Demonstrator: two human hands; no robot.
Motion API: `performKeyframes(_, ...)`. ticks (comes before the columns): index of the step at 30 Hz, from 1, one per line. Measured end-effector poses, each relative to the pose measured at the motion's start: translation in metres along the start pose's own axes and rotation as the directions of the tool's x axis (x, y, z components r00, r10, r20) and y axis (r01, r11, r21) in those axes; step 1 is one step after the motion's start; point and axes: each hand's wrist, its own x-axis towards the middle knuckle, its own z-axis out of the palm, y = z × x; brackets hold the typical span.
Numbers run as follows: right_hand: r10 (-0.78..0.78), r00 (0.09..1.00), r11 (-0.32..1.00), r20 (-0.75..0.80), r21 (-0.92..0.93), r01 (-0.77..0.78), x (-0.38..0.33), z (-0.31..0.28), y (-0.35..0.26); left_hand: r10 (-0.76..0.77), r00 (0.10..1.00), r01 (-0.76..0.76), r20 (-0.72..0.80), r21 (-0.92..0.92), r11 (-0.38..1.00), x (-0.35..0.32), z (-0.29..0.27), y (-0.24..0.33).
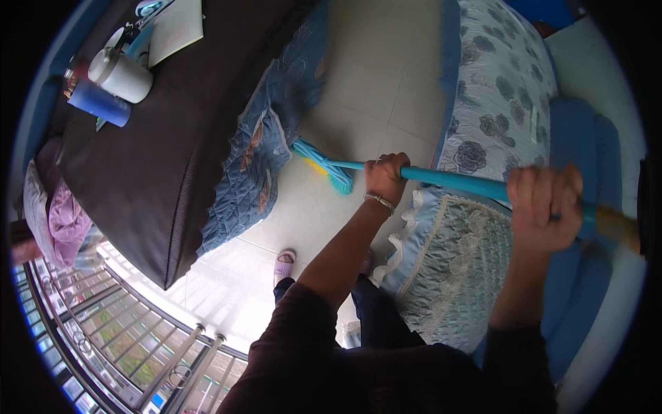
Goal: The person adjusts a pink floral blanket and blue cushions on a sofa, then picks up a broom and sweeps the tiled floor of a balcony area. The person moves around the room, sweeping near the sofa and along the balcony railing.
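A broom [455, 181] with a turquoise handle crosses the view from the right toward the middle. My left hand [386, 177] is closed round the handle near the head end, a bracelet on its wrist. Further up, close to the handle's other end, my right hand [545, 205] grips it too. The broom head [324, 165], blue with yellow and green bristles, rests on the pale tiled floor [358, 76]. It lies beside the hanging edge of a blue quilted cloth [241, 186].
At left stands a table under a dark brown cover [165, 138], holding a white lidded mug [121, 74], a blue cup [100, 102] and papers [177, 31]. A sofa with a floral cover [493, 90] and a lace-trimmed cover [455, 269] lines the right. Metal railings [131, 331] stand lower left.
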Motion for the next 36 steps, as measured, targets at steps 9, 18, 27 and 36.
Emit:
performKeyframes(9,0.516,0.854,0.568,-0.071,-0.718,-0.403,-0.158,0.124,-0.095,0.313,0.804,-0.344,0.505,-0.033,0.938,-0.132,-0.062,-0.013)
performKeyframes(18,0.983,0.145,0.182,-0.111,0.559,-0.809,-0.329,0.222,-0.099,0.487,0.609,-0.443,0.627,-0.24,0.864,-0.262,-0.065,-0.078)
performKeyframes(27,0.946,-0.221,-0.178,-0.238,0.19,-0.966,-0.443,0.304,-0.117,0.559,0.563,-0.555,0.609,-0.223,0.801,-0.366,-0.049,-0.078)
performKeyframes(36,0.962,0.01,0.017,-0.272,0.024,-1.0,-0.646,0.407,0.024,0.319,0.322,-0.45,0.891,-0.153,0.88,-0.467,-0.091,-0.138)
